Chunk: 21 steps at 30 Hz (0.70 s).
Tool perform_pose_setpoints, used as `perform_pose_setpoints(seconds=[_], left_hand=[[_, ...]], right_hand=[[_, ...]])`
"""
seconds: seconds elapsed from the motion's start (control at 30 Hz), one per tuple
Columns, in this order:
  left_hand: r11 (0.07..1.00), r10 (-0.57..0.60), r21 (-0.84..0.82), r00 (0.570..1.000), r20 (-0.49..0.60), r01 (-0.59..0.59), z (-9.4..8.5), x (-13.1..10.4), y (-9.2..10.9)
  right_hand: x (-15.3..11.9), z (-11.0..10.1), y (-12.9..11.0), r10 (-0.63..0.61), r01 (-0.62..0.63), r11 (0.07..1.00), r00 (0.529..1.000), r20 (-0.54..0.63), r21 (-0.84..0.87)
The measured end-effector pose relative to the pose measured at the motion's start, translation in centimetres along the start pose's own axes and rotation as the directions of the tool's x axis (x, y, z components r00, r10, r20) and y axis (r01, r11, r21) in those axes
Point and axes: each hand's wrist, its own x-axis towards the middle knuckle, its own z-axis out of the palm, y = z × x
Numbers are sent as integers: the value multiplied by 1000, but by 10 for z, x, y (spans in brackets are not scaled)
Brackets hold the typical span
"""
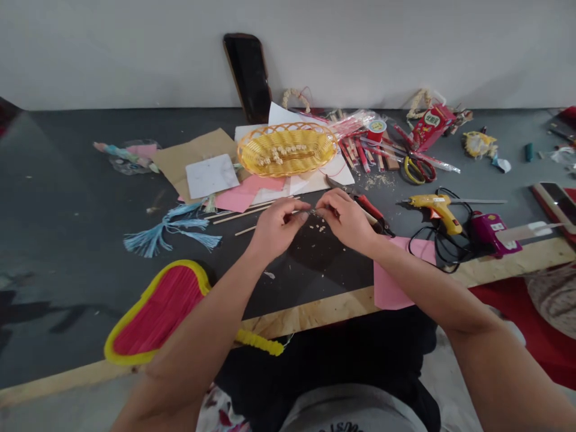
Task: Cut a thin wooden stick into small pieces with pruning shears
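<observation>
My left hand (279, 223) is closed in a pinch, its fingertips close to those of my right hand (346, 219), which pinches too. Something thin and small seems to run between them, too fine to make out. Pale crumbs (318, 228) lie on the dark tabletop just under my fingers. Beyond the hands stands a yellow woven basket (288, 150) with several small cream-coloured knotted pieces (281, 153) in it. Red-handled pliers (369, 207) lie beside my right hand, partly covered by it. Thin wooden sticks (245, 213) lie next to my left hand.
A blue tassel (168, 231) and a pink fan with yellow edging (159, 309) lie left. To the right are a yellow glue gun (438, 210) with a black cord, scissors (418, 170) and pink paper (389, 282). A phone (247, 75) leans on the wall.
</observation>
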Motion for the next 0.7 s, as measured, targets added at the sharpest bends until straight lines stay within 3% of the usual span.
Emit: perform_pose_setpoints(seconds=[0.1,0.2,0.33,0.43,0.53,0.6,0.7], left_hand=[[961,-57,-264,994,98,81,1,-2,7],[889,-99,-435,986,131,147,1,-2,11],[822,-146,-535,981,129,193,1,-1,12],[826,-173,-527,980,96,197,1,0,11],[859,-200,-474,979,38,194,2,2,9],[862,-218,-466,976,14,200,2,3,7],[828,-248,-515,969,16,220,2,5,6]], right_hand=[[-1,-1,-8,-75,89,989,991,-114,117],[-2,0,-15,-114,134,981,984,-138,144],[-6,3,-21,-127,149,970,984,-121,193],[-10,-3,-19,-147,156,973,987,-63,169],[-9,-24,-5,-113,117,992,992,64,-56],[-3,-51,16,-35,64,969,991,125,-237],[12,-102,62,174,-110,865,981,86,-489]])
